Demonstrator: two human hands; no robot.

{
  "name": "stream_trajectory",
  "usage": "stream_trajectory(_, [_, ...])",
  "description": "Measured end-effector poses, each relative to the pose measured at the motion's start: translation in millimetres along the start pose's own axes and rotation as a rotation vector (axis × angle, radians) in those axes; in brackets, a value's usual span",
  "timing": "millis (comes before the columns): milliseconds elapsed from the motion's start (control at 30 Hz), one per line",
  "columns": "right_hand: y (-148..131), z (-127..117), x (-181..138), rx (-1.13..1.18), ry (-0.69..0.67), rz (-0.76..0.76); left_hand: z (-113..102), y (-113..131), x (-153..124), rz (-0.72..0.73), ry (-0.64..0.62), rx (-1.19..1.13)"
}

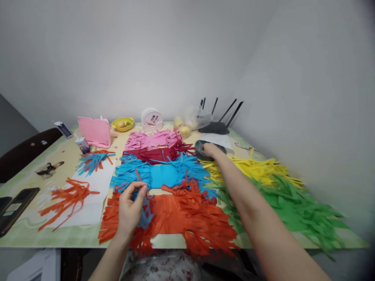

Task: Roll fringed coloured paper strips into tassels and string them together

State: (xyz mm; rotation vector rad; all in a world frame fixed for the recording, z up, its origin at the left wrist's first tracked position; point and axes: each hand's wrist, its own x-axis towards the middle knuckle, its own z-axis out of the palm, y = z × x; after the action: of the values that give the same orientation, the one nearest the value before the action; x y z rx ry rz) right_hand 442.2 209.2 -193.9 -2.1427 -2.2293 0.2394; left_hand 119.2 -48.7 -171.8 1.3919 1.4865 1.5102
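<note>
My left hand is closed in a pinch above the orange fringed paper. From its fingertips hangs a blue paper tassel, partly hidden by the hand. A narrow reddish strip shows just above the fingers. My right hand reaches into a dark round dish with its fingers bent together; what they grip, if anything, is hidden. Between the hands lies blue fringed paper, with dark red and pink fringed paper behind it.
Yellow and green fringed paper lie right, under my right forearm. An orange tassel and a blue-orange tassel lie left. Behind stand a pink tablet case, a yellow fruit bowl and a black router.
</note>
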Motion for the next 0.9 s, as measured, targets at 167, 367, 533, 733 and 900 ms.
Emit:
stream_trajectory(167, [-10, -20, -30, 0.44, 0.315, 0.086, -3, 1, 1, -0.002, 0.01, -0.006])
stream_trajectory(367, [-95, -1, -137, 1.019, 0.369, -0.067, 14, 18, -10, 0.061, 0.008, -0.012])
stream_trajectory(533, [-171, 21, -230, 1.84, 0.092, -0.189, 27, 30, -28, 0.155, 0.033, 0.009])
stream_trajectory(733, [-213, 33, -268, 2.089, 0.104, -0.093, 17, 25, -51, 0.166, 0.107, 0.038])
stream_trajectory(900, [-227, 47, -285, 2.016, 0.287, -0.066, 9, 19, -64, 0.16, 0.157, 0.064])
